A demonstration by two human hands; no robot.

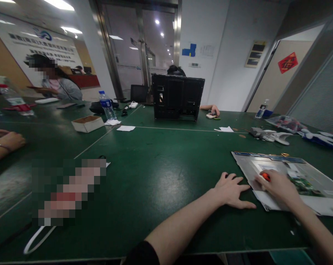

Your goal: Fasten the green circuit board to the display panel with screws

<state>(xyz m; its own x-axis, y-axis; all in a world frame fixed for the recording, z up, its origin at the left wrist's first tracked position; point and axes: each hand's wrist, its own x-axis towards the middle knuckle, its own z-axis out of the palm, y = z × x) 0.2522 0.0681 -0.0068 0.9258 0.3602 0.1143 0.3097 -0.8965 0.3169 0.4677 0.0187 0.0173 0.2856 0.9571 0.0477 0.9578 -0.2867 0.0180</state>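
Green table (144, 176): right hand (278, 187) grips upright screwdriver (265, 177).

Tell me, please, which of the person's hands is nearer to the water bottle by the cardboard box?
Left. The left hand lies flat on the table, on the water bottle's side; the right hand rests farther right on the panel.

One head-worn camera looks forward and down across the green table (144, 184), near its front edge.
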